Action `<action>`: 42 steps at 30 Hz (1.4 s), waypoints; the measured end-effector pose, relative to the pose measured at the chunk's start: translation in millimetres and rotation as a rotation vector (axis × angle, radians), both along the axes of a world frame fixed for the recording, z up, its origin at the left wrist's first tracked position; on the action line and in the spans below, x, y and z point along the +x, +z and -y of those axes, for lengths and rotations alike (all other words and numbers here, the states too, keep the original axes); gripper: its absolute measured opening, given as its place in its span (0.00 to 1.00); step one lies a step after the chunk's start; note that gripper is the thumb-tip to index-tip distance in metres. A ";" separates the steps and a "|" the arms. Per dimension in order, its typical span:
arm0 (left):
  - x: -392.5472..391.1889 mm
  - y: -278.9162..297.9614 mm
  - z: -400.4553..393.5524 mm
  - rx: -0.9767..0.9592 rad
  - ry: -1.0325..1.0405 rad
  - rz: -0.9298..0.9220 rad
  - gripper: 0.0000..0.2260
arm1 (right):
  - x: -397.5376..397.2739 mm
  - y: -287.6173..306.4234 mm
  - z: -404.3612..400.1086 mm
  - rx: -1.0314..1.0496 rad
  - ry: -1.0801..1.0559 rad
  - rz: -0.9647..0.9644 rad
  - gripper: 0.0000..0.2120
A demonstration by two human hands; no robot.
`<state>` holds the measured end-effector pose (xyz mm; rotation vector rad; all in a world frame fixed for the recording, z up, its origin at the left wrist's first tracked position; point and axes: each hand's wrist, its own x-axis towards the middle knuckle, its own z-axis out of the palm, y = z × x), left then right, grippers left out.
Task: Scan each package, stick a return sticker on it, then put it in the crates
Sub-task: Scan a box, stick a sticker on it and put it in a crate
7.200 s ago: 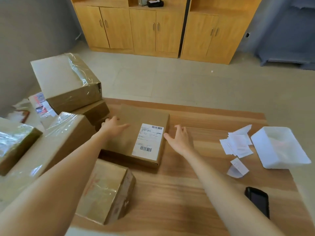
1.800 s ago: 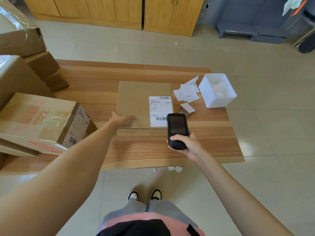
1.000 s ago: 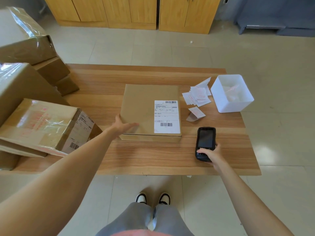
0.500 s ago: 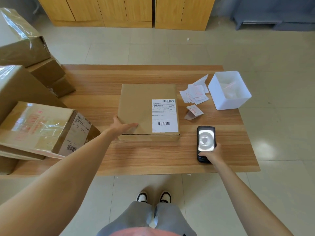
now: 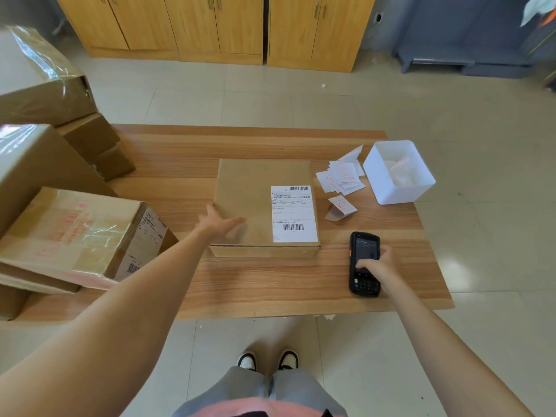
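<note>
A flat brown package (image 5: 246, 200) with a white shipping label (image 5: 293, 213) lies in the middle of the wooden table (image 5: 270, 281). My left hand (image 5: 219, 225) rests flat on the package's near left corner, fingers straight. To the right, a black handheld scanner (image 5: 362, 284) lies near the table's front edge. My right hand (image 5: 379, 264) holds it from the right side, thumb across its face. A pile of white return stickers (image 5: 343, 177) lies behind the scanner. One curled sticker (image 5: 341, 206) sits apart, next to the package. No crate is in view.
A white plastic bin (image 5: 391, 194) stands at the table's right end. Several taped cardboard boxes (image 5: 75, 233) are piled on the left, some stacked higher (image 5: 39, 85). Wooden cabinets (image 5: 216, 25) line the far wall. Tiled floor surrounds the table.
My right hand swung the scanner from over the label down to the table on the right, then slid up along its side. The screen went dark. My left hand stayed on the package.
</note>
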<state>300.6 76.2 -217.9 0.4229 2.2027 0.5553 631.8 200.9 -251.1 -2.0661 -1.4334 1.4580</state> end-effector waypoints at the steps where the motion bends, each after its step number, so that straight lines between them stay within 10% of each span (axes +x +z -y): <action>1: 0.1 4.6 -1.3 -0.019 -0.039 -0.046 0.49 | -4.6 4.4 -2.6 0.013 0.007 0.006 0.37; 14: -24.6 28.1 -12.8 0.006 -0.305 -0.289 0.42 | -63.6 32.1 -19.2 0.147 0.114 0.186 0.36; 25: -40.0 29.7 -45.5 -0.074 -0.271 -0.331 0.43 | -85.0 11.4 -69.7 0.112 0.068 -0.022 0.16; 42: -11.6 43.3 -115.3 -0.123 -0.179 -0.405 0.40 | -104.8 -12.2 -143.1 -0.120 -0.053 -0.205 0.22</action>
